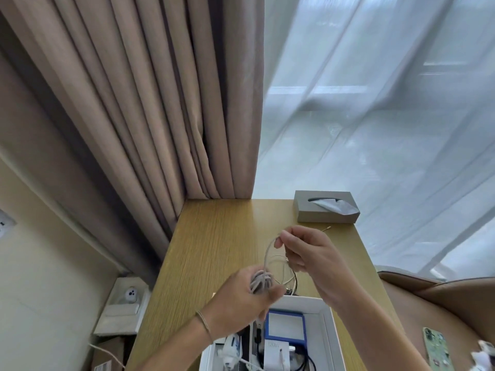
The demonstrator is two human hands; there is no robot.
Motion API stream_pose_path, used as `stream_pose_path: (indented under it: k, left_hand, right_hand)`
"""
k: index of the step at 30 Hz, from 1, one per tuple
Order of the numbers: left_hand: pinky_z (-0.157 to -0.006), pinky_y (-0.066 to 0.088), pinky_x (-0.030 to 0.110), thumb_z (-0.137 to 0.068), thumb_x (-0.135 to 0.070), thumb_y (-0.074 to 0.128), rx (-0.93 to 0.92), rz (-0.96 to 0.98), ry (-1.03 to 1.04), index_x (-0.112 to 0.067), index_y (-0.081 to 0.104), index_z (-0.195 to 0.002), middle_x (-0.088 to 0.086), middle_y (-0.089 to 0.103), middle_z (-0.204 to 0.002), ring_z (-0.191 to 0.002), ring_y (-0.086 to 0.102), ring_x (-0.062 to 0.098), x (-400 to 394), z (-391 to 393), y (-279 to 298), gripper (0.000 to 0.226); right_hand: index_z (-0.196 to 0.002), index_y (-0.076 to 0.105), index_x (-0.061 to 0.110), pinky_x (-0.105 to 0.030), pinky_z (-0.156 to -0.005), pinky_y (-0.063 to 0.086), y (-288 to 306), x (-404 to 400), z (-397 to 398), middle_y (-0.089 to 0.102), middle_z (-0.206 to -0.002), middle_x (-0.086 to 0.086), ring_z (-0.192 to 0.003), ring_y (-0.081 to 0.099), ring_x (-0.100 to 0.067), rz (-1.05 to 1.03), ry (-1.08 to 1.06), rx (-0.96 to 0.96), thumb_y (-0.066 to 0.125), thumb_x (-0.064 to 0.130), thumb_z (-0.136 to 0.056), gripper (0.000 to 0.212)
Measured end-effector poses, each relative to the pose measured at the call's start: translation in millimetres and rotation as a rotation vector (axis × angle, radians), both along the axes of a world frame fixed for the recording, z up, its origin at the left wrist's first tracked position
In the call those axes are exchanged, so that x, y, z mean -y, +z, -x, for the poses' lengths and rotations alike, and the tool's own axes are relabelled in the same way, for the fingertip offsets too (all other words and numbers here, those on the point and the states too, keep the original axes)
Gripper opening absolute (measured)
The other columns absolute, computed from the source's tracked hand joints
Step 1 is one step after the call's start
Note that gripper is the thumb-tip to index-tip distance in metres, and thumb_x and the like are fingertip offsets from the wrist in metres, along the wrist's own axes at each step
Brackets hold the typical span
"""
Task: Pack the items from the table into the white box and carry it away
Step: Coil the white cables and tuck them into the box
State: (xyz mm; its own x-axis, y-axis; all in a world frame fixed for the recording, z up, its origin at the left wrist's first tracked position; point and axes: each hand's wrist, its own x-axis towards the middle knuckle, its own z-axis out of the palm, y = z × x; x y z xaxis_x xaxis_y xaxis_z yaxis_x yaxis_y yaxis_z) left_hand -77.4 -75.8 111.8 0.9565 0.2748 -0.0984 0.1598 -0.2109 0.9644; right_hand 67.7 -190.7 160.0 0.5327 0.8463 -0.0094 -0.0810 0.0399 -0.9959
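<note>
While the white box [325,307] sits open at the near edge of the desk [214,250], both hands work just above its far rim on a pale charging cable [267,261]. The left hand [241,303] has its grip closed round a bundle of wound coils, and the right hand [302,253] pinches the loose loop between thumb and fingertips. Judged from this hold, the cable is being wound compact so that it will fit the box.

Inside the box lie a blue-framed device [285,328], a white charger block [276,354], a dark lead and further small items, partly hidden by the left wrist; free room looks limited. Beyond the box, at the far right corner of the desk, stands a grey tissue box [325,207]. Right of the box, off the desk, a phone [435,349] lies on a brown seat. A further thin cable lies on the desk between the hands and the box. Nothing blocks the drop into the box.
</note>
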Motion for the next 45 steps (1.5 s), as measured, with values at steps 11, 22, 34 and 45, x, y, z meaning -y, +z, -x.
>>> stream_pose_path:
  k: [11,22,34,45]
  left_hand:
    - [-0.042,0.037,0.025,-0.099,-0.052,0.039,0.233,0.442,0.633,-0.013,0.073,-0.1,0.017,0.076,-0.091,-0.055,0.054,0.016,-29.5,-16.0,20.6,0.052]
    - [-0.037,0.028,0.019,-0.088,-0.07,0.046,0.224,0.297,0.545,-0.02,0.053,-0.067,-0.002,0.038,-0.05,-0.036,0.031,0.01,-59.7,-10.7,18.4,0.055]
    - [-0.048,0.032,0.029,-0.081,-0.079,0.05,0.037,-0.145,-0.1,-0.015,0.052,-0.071,-0.002,0.05,-0.063,-0.052,0.039,0.016,-4.0,-3.9,-1.3,0.065]
    - [-0.045,0.047,0.025,-0.088,-0.064,0.042,0.089,0.511,0.526,-0.015,0.076,-0.075,0.017,0.074,-0.079,-0.055,0.062,0.017,-31.5,-17.0,3.2,0.061]
  right_hand:
    - [-0.077,0.065,0.013,-0.021,-0.047,0.034,-37.3,-9.4,51.5,0.048,-0.05,0.009,-0.047,0.041,-0.008,0.199,0.113,0.132,0.051,0.023,-0.103,0.031]
    - [-0.071,0.063,0.027,-0.026,-0.051,0.031,-56.1,23.4,54.9,0.047,-0.054,0.01,-0.051,0.04,-0.01,0.453,0.417,0.357,0.053,0.037,-0.1,0.032]
    - [-0.079,0.065,0.007,-0.024,-0.048,0.02,-5.2,10.1,7.9,0.03,-0.056,0.003,-0.05,0.022,-0.013,0.024,-0.014,-0.094,0.05,0.019,-0.104,0.032]
    - [-0.07,0.066,0.02,-0.018,-0.048,0.033,-76.1,9.7,77.1,0.051,-0.053,0.009,-0.047,0.042,-0.004,0.333,0.231,0.065,0.051,0.025,-0.104,0.037]
